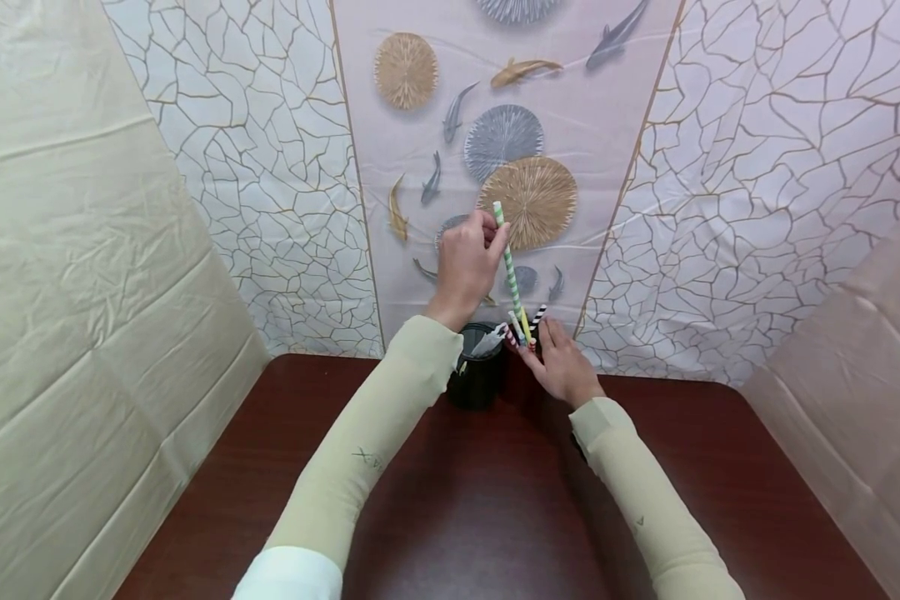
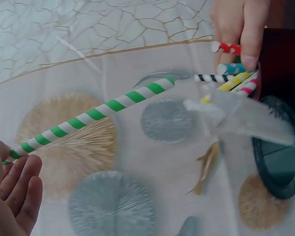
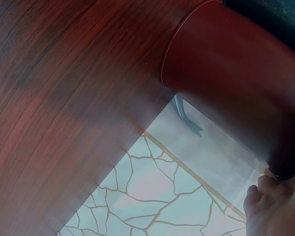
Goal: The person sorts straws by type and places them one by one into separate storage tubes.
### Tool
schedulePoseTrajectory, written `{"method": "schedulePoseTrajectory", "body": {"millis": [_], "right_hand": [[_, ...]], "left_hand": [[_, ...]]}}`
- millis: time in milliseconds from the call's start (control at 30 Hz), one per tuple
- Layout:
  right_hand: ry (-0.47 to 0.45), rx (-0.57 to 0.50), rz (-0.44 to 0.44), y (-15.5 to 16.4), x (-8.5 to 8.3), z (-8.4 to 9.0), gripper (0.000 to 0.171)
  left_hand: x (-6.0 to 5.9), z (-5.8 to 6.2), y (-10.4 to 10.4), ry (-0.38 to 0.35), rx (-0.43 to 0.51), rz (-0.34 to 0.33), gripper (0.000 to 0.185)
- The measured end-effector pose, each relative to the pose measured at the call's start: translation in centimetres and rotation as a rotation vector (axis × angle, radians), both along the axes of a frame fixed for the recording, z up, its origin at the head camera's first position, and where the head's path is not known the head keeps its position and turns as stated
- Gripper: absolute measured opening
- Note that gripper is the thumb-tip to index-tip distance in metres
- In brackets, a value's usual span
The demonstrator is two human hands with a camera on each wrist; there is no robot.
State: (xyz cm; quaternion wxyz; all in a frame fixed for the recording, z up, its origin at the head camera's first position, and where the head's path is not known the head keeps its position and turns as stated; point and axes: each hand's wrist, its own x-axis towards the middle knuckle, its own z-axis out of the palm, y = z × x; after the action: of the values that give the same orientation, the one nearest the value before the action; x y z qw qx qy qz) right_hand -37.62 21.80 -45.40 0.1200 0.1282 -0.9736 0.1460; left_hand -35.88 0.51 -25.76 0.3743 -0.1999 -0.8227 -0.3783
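Observation:
My left hand [image 1: 465, 262] pinches a green-and-white striped paper straw [image 2: 93, 115] near its upper end, holding it above a dark red cup [image 3: 231, 73]. In the left wrist view the straw's lower tip is apart from the bunch inside the cup. Red dotted, teal dotted [image 2: 231, 69], black-striped, yellow-striped and pink-striped straws poke out of the cup. My right hand [image 1: 566, 367] grips the cup at its mouth, fingers on the far side and thumb nearer; its fingers overlap the red and teal straws in the left wrist view.
A black round container [image 1: 476, 385] stands just left of the cup, with crumpled clear plastic [image 1: 487, 342] sticking out of its mouth. Both stand near the back edge of the dark wooden table [image 1: 480, 508]. A patterned cloth wall [image 1: 270, 167] rises right behind.

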Motion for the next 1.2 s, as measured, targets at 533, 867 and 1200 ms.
{"method": "schedulePoseTrajectory", "body": {"millis": [533, 867, 1200], "right_hand": [[-0.006, 0.009, 0.0, 0.0, -0.3, -0.2, 0.087], [-0.012, 0.019, 0.01, -0.2, -0.3, -0.1, 0.086], [-0.026, 0.019, 0.006, 0.4, -0.3, -0.1, 0.088]], "left_hand": [[-2.1, -5.0, 2.2, -0.075, -0.012, 0.013, 0.021], [-1.5, -6.0, 2.2, -0.301, -0.202, 0.007, 0.044], [-0.3, -4.7, -0.3, -0.298, -0.311, 0.013, 0.058]]}}
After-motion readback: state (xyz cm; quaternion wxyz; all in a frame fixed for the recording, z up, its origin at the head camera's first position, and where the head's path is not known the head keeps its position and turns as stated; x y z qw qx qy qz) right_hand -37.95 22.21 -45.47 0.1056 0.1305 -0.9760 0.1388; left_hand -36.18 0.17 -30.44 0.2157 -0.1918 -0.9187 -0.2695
